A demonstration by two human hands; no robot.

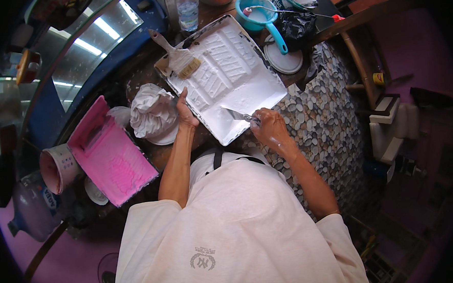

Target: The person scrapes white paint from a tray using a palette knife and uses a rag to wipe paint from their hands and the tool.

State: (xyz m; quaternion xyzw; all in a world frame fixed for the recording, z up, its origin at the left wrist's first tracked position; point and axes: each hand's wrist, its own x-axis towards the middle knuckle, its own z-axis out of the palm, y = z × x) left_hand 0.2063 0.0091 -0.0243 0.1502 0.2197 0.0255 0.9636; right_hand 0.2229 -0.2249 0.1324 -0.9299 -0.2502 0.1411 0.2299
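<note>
A paint tray, coated with white paint over its ridged floor, lies slanted in front of me. My left hand grips its left edge, with the thumb up along the rim. In my right hand is a putty knife, its metal blade down in the paint at the tray's near end. Across the tray's far left edge rests a flat paintbrush, its pale bristles over the ridges. White smears mark my right hand and wrist.
Left of the tray sit a crumpled white bag and a pink-painted tray. Beyond stand a water bottle and a turquoise dipper with a small roller across it. A white lid lies beside the pebble-patterned surface.
</note>
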